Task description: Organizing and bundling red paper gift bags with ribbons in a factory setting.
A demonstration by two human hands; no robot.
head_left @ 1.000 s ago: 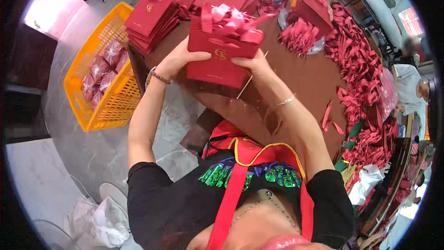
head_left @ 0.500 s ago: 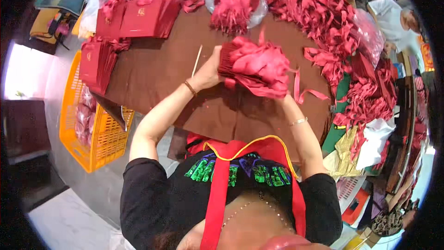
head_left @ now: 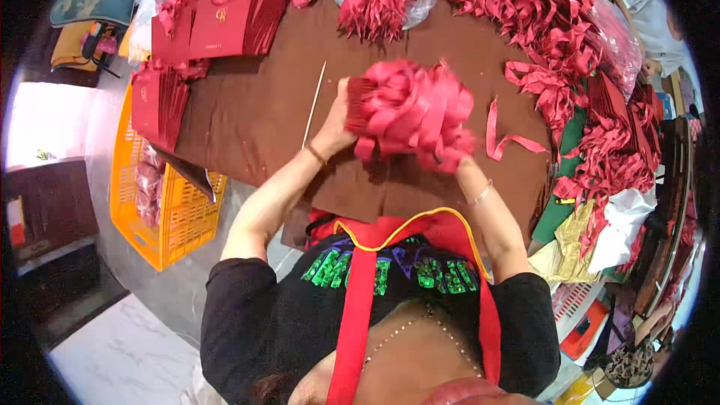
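A stack of flat red paper bags with pink-red ribbon handles [head_left: 412, 116] is held above the brown tabletop, its ribbons puffed out toward the right. My left hand [head_left: 340, 124] is closed around the stack's left end, where the bag edges show. The ribbons cover most of my right hand [head_left: 466, 167], so its fingers are hidden at the right end of the bundle. Just right of it a loose red ribbon [head_left: 514, 141] lies on the table. Left of my left hand lies a thin pale stick [head_left: 315, 105].
Red bags [head_left: 221, 26] stand in rows at the table's left edge. Another ribboned stack [head_left: 373, 4] lies at the far side. Heaped ribbons [head_left: 517, 7] line the right edge, near a white bag [head_left: 624, 217]. An orange crate [head_left: 191, 214] stands on the floor at left.
The bundle has shifted slightly, with its ribbons spread and blurred by motion. The loose ribbon now lies apart from the bundle. Both hands stay at its ends.
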